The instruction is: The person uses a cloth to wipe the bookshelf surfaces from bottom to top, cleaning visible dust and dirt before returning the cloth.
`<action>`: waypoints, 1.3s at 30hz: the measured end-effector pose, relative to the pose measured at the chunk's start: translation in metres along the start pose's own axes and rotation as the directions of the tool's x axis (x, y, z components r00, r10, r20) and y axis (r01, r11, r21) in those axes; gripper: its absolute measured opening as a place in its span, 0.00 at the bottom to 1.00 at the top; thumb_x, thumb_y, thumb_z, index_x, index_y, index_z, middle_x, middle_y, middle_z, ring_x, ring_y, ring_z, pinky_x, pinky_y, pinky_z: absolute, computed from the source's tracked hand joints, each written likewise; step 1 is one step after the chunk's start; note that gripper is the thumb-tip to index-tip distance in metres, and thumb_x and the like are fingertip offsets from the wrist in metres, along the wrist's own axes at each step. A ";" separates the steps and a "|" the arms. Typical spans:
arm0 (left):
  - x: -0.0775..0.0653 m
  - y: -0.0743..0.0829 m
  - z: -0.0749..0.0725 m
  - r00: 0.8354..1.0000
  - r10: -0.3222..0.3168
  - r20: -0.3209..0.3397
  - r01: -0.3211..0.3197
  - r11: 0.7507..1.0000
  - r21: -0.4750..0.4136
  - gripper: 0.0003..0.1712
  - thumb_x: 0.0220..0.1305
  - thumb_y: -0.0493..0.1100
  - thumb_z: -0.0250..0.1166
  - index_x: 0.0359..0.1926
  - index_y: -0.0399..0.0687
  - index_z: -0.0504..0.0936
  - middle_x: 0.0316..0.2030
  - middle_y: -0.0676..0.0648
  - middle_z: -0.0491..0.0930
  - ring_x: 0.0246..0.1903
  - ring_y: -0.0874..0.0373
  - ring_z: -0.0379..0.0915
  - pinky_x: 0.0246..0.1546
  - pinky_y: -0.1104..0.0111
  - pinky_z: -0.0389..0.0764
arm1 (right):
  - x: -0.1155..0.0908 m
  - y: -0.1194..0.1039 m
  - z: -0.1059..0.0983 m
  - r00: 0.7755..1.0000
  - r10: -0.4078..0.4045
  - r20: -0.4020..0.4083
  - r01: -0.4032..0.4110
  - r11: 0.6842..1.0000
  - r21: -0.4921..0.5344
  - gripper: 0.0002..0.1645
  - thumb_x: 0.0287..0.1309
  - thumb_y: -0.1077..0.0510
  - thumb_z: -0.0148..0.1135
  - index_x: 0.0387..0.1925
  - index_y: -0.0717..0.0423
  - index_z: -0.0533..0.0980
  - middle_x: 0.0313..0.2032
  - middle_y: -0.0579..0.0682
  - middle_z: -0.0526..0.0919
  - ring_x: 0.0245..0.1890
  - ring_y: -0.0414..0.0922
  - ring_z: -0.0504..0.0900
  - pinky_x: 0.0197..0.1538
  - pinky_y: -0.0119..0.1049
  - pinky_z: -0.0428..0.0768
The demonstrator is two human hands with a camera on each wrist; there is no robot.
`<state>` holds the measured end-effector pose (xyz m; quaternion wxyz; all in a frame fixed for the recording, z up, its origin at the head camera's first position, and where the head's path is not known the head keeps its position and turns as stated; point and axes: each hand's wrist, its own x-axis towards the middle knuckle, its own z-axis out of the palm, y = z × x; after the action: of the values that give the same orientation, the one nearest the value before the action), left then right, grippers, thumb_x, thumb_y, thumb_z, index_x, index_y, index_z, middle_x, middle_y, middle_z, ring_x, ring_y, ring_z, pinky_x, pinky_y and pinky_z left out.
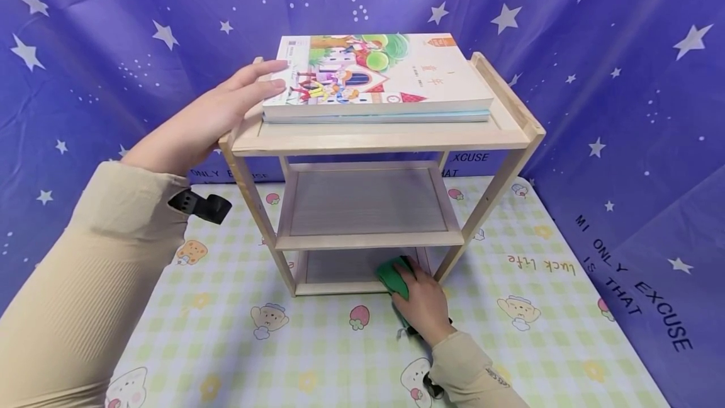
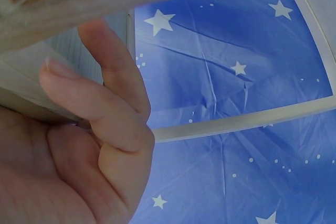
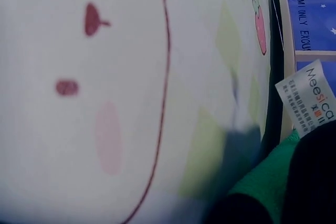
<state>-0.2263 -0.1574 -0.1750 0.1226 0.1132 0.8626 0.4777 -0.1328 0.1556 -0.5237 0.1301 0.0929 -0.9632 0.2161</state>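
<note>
A light wooden three-tier shelf stands in front of me. My left hand grips its upper left side, two fingers reaching over the side rail to the edge of a book. Bent fingers of that hand show beside the wood in the left wrist view. Down at the right front of the bottom tier, my right hand holds a green cloth. A white printed label sticks out from the cloth in the right wrist view; dark shapes cover much of the cloth there.
Another thin book with a blue edge lies under the illustrated one on the top tier. A checked tablecloth with cartoon prints covers the table. Purple star-printed curtains hang behind and at both sides.
</note>
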 end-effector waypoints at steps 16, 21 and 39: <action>0.000 0.001 0.001 1.000 -0.002 -0.005 0.002 1.000 -0.005 0.35 0.72 0.67 0.47 0.76 0.78 0.49 0.75 0.72 0.22 0.77 0.60 0.16 0.76 0.48 0.27 | 0.003 -0.001 -0.001 0.999 -0.012 0.043 0.012 1.000 0.009 0.32 0.49 0.56 0.71 0.60 0.54 0.78 0.64 0.61 0.75 0.52 0.63 0.81 0.50 0.56 0.80; 0.001 0.001 0.001 1.000 -0.007 -0.009 0.007 1.000 -0.007 0.35 0.72 0.67 0.47 0.76 0.78 0.49 0.75 0.73 0.23 0.77 0.60 0.16 0.76 0.48 0.27 | 0.003 -0.003 0.000 0.998 0.001 0.064 -0.002 1.000 0.017 0.32 0.50 0.55 0.70 0.59 0.54 0.78 0.64 0.61 0.75 0.54 0.63 0.80 0.52 0.57 0.79; 0.000 0.001 0.000 1.000 -0.015 -0.004 0.015 1.000 0.005 0.36 0.72 0.68 0.47 0.76 0.79 0.48 0.75 0.73 0.22 0.77 0.59 0.16 0.75 0.46 0.27 | 0.005 -0.014 0.004 0.996 -0.034 0.087 0.035 0.999 -0.009 0.32 0.50 0.54 0.70 0.59 0.53 0.78 0.63 0.60 0.75 0.52 0.61 0.81 0.53 0.55 0.79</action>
<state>-0.2266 -0.1567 -0.1747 0.1242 0.1060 0.8649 0.4746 -0.1352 0.1405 -0.5203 0.0921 0.1181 -0.9673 0.2047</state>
